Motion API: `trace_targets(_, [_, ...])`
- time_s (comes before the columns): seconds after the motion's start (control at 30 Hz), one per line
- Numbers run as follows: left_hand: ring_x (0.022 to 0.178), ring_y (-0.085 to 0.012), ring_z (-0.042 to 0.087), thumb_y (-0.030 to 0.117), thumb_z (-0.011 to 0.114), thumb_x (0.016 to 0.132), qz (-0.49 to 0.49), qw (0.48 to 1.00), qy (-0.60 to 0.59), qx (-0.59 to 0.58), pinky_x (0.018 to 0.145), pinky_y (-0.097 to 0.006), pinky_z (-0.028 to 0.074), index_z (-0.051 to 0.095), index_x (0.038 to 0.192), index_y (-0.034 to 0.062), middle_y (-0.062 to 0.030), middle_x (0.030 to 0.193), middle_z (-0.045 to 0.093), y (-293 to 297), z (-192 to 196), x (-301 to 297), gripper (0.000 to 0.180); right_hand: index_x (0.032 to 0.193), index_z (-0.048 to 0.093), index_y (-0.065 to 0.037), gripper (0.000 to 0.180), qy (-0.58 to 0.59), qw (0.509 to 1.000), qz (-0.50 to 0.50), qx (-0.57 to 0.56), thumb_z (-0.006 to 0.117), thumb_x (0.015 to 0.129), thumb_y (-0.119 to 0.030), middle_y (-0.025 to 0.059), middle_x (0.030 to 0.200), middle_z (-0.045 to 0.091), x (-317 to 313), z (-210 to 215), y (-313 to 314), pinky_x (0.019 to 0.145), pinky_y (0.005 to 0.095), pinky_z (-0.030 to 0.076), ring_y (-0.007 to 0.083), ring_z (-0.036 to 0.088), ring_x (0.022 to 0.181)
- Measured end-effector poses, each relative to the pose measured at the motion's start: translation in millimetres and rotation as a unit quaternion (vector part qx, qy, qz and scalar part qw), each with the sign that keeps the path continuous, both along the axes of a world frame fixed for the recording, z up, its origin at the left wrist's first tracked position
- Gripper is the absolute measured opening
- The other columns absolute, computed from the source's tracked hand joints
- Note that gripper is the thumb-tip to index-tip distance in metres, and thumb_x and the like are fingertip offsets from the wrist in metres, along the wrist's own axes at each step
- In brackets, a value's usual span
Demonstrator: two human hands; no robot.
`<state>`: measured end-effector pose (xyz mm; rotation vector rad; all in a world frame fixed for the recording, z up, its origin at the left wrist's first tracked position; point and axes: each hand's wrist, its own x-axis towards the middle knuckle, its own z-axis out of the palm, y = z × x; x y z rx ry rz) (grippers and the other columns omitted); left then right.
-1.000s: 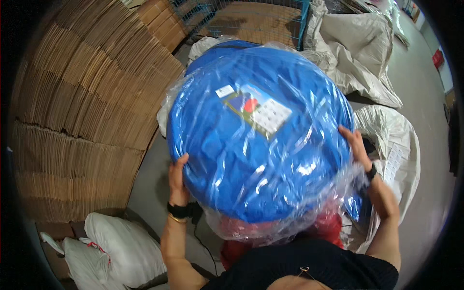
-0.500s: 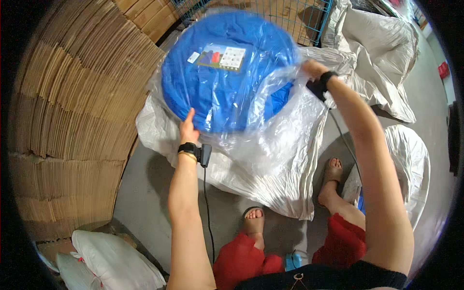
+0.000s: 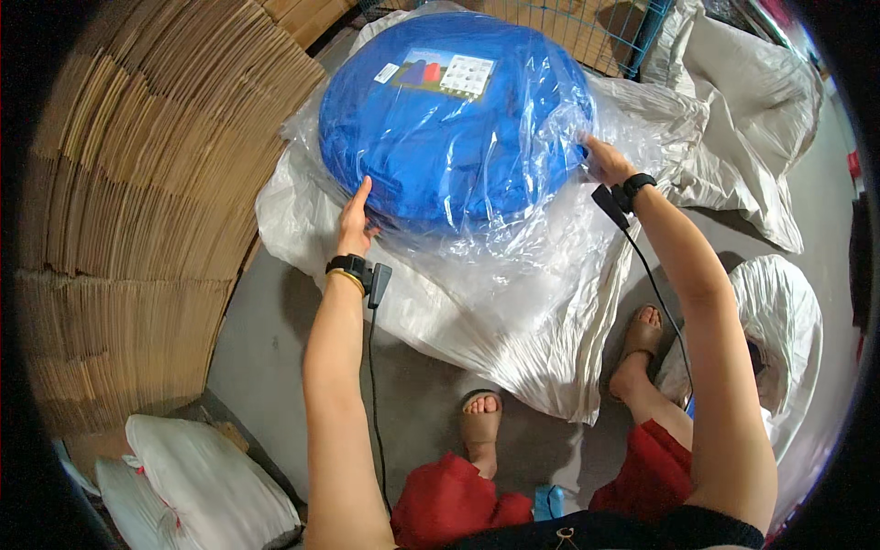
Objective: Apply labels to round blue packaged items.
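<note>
A large round, flat blue bag (image 3: 412, 137) lies inside a clear plastic bag (image 3: 513, 247), with a small picture label (image 3: 446, 73) on its top. My left hand (image 3: 355, 220) grips the near left edge, thumb on top and fingers curled beneath, partly hidden. At the right edge my right hand (image 3: 607, 160) is closed on the clear plastic bag, close against the blue rim. Below the bundle a crumpled white woven sack (image 3: 541, 357) spreads over the floor. Each wrist wears a black strap with a cabled device.
Tall stacks of flattened cardboard (image 3: 137, 183) line the left side. A blue wire cage (image 3: 587, 32) stands at the back. More white sacks (image 3: 733, 101) lie at the back right, another sack (image 3: 779, 321) by my right leg, and stuffed white bags (image 3: 202, 477) at the lower left.
The round blue bag has shifted slightly right and away from me. My right hand has come a little nearer, and the clear plastic now covers the blue bag's right side.
</note>
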<state>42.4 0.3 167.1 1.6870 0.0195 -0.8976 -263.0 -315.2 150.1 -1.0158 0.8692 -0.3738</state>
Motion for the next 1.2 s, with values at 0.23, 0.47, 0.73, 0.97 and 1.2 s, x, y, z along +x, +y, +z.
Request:
trace_targets(0.23, [0.092, -0.0272, 0.055, 0.041, 0.073, 0.068, 0.048, 0.99, -0.13, 0.018, 0.075, -0.039, 0.047, 0.052, 0.11, -0.0091, -0.0155, 0.106, 0.056, -6, -10, 14, 0.069, 0.081, 0.056, 0.002, 0.041, 0.152, 0.974, 0.058, -0.161, 0.062, 0.078, -0.038, 0.0105, 0.064, 0.055, 5, 5, -11, 0.047, 0.0318, 0.044, 0.0204, 0.052, 0.05])
trace_targets(0.47, [0.082, -0.025, 0.06, 0.021, 0.076, 0.068, 0.064, 0.987, 0.059, -0.138, 0.066, -0.036, 0.052, 0.055, 0.104, -0.0025, -0.0126, 0.098, 0.059, -18, -8, 17, 0.048, 0.088, 0.053, 0.001, 0.026, 0.327, 0.85, 0.09, -0.402, 0.061, 0.078, -0.022, 0.0042, 0.061, 0.052, -92, -8, -79, 0.043, 0.0278, 0.037, 0.0118, 0.046, 0.048])
trace_targets(0.73, [0.092, -0.0249, 0.057, 0.013, 0.075, 0.068, 0.087, 0.974, 0.017, -0.209, 0.076, -0.038, 0.05, 0.053, 0.108, 0.0023, -0.0119, 0.105, 0.057, 3, 8, 22, 0.048, 0.125, 0.033, -0.002, 0.082, 0.086, 0.996, -0.01, -0.023, 0.057, 0.073, -0.06, 0.0192, 0.1, 0.053, -52, 50, 14, 0.068, 0.0367, 0.051, 0.0259, 0.059, 0.082])
trace_targets(0.97, [0.071, -0.0141, 0.058, 0.014, 0.069, 0.073, -0.014, 0.918, -0.165, -0.36, 0.067, -0.029, 0.047, 0.062, 0.088, -0.0035, -0.0059, 0.083, 0.064, -73, 132, -101, 0.023, 0.11, 0.053, -0.008, 0.045, -0.182, 0.96, -0.122, 0.175, 0.053, 0.083, -0.044, 0.0055, 0.1, 0.059, -30, 21, 14, 0.075, 0.0353, 0.049, 0.0196, 0.057, 0.088])
trace_targets(1.2, [0.07, -0.037, 0.059, 0.022, 0.068, 0.069, -0.192, 0.839, -0.403, -0.31, 0.064, -0.042, 0.044, 0.056, 0.068, -0.0022, -0.023, 0.067, 0.057, -132, 208, -229, 0.027, 0.111, 0.051, -0.006, 0.038, -0.176, 0.974, -0.128, 0.066, 0.051, 0.087, -0.035, 0.0061, 0.101, 0.059, -72, -6, 54, 0.073, 0.0294, 0.049, 0.0186, 0.057, 0.088])
